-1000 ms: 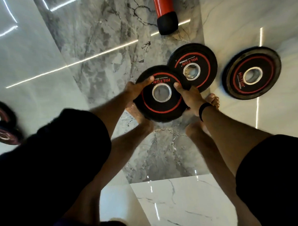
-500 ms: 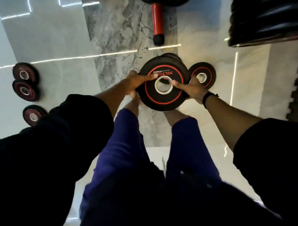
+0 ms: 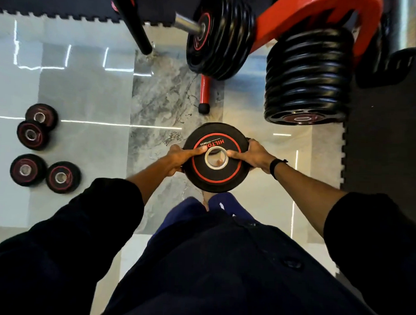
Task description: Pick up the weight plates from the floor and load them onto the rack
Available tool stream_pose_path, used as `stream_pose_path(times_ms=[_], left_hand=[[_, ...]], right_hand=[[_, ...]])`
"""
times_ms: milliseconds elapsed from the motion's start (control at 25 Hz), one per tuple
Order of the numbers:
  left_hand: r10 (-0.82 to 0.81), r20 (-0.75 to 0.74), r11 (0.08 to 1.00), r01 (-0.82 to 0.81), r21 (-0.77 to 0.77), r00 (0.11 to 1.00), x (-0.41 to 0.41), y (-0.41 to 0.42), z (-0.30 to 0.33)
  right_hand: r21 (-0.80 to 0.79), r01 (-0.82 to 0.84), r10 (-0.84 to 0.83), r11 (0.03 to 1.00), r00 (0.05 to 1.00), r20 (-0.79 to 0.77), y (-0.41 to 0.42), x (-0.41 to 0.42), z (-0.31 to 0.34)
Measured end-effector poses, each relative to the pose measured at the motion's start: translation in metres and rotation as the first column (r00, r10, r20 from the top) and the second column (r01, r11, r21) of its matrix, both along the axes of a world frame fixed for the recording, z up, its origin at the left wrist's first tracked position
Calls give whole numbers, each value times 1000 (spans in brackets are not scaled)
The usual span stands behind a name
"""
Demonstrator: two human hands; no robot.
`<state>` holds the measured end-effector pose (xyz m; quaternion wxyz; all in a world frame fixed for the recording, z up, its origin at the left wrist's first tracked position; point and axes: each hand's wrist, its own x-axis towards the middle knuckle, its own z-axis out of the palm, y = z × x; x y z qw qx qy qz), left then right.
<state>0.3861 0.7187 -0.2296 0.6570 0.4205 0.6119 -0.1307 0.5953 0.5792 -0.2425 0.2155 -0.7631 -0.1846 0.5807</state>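
A black weight plate (image 3: 213, 178) with a red ring and a steel centre hole is held flat in front of my body. My left hand (image 3: 182, 157) grips its left edge, thumb on top near the hole. My right hand (image 3: 254, 154) grips its right edge the same way. The red rack (image 3: 308, 17) stands ahead at the top, with a stack of black plates (image 3: 220, 37) on a steel peg and a larger stack (image 3: 306, 76) on its right side. Several small plates (image 3: 62, 177) lie on the floor at the left.
A red rack foot with a black cap (image 3: 204, 96) rests on the marble floor just ahead of the held plate. A black leg (image 3: 136, 27) slants down at the upper left. Black foam mats (image 3: 386, 144) cover the floor on the right and along the top.
I have stood up with the plate, lifting it off the floor. The view has swung forward, so the rack and its stacked plates now show ahead, and the plates on the floor beside it are out of sight.
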Motion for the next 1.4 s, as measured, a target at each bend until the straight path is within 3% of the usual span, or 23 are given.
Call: stream_pose_path(times_ms=[160,360,520,760,960,1200,1400], left_hand=[[-34,17,997,32,71,999,0,-35,15],[40,46,989,-46,138,998,-1,-87,44],[23,138,971,-56,234,990,34,-110,85],[-149,322,855,-42,517,935,141,-119,166],[-223,430,764,-117,634,875,255,-127,202],[-228,416,726,-131,675,880,373,-152,198],[-195,419,708,-168,686,887,406,-157,173]], right_hand=[[45,37,-36,998,999,-23,-42,-14,17],[124,79,-82,989,996,21,-92,-18,48],[225,125,-147,966,986,84,-124,13,91],[473,164,-305,866,922,238,-156,107,179],[599,83,-368,796,853,371,-174,217,223],[618,36,-358,785,841,406,-187,339,216],[605,3,-277,796,891,360,-172,386,181]])
